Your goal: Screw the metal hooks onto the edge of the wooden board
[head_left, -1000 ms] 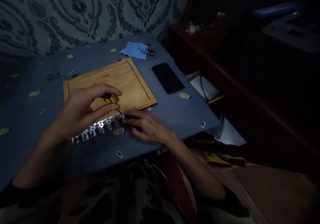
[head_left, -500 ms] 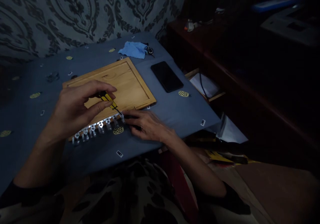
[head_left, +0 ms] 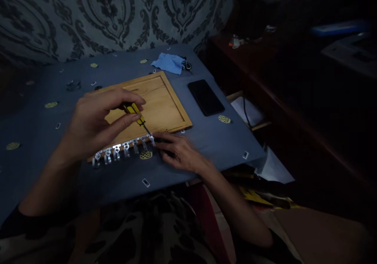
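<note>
Listener: What is nearest, and what are the hands doing?

Describer: Dim room. The left hand [head_left: 97, 126] is raised over the near edge of a wooden board [head_left: 165, 103]. Its thumb and fingers are pinched narrow round the yellow-and-black handle of a small screwdriver [head_left: 133, 110]. The right hand [head_left: 181, 154] lies low on the blue table [head_left: 73, 177], with its fingers stretched onto the right end of a metal strip [head_left: 123, 150]. It is too dark and blurred to tell whether they pinch it or only press.

Listener: Where is the strip against the fingers?

Describer: It lies along the board's near edge, a row of shiny links running left from the right fingertips. The screwdriver tip slants down to the strip's right end, just beside those fingertips. The left fingers are above the strip, apart from it.

Listener: How far along is the work?

Describer: As far as I can judge, the tip is at the last link on the right. No hand is on the other links, and I cannot tell which are finished.

Listener: And beyond?

Describer: A black phone [head_left: 205, 97] lies right of the board. A blue cloth [head_left: 169, 63] sits near the far edge, with a patterned wall [head_left: 118, 12] behind.
</note>
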{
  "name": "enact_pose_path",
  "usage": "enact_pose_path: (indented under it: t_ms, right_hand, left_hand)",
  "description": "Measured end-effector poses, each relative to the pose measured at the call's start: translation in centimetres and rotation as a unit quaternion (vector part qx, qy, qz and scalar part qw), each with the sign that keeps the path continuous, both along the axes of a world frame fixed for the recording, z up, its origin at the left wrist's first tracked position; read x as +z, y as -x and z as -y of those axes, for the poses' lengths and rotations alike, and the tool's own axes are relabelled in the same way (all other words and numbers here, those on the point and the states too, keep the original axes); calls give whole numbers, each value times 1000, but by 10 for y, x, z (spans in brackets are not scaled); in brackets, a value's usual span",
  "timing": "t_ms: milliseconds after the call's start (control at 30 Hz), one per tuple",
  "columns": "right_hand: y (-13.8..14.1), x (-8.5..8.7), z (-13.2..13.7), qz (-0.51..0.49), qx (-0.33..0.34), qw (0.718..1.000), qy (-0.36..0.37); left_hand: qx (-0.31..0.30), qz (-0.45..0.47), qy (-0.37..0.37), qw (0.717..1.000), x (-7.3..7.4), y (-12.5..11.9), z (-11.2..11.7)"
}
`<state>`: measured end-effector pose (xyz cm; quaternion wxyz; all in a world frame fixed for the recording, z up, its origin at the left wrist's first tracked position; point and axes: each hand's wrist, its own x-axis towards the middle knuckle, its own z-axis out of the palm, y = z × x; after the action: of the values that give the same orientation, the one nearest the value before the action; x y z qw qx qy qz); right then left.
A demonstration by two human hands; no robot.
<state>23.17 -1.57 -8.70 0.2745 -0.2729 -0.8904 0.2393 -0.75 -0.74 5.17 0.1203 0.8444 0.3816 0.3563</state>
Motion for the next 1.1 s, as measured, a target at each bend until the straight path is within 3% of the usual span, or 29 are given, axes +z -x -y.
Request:
enact_pose_path:
  t_ms: [200,367,700,1100]
  right_hand:
    - [0,-1,1,-13,3,1000,2]
    - [0,1,3,-15,-6,1000,-19]
    - [-3,2,4,-10,4,1000,-8]
    - [-3,9,6,4,-3,1000,20]
  left_hand:
    - [-20,-50,6,999,-4,-1,-1]
    - [7,-56,23,998,-4,-2,-2]
    - [-11,-38,28,999,-4,-4,-6]
    - [-58,9,50,997,-19,-3,-13]
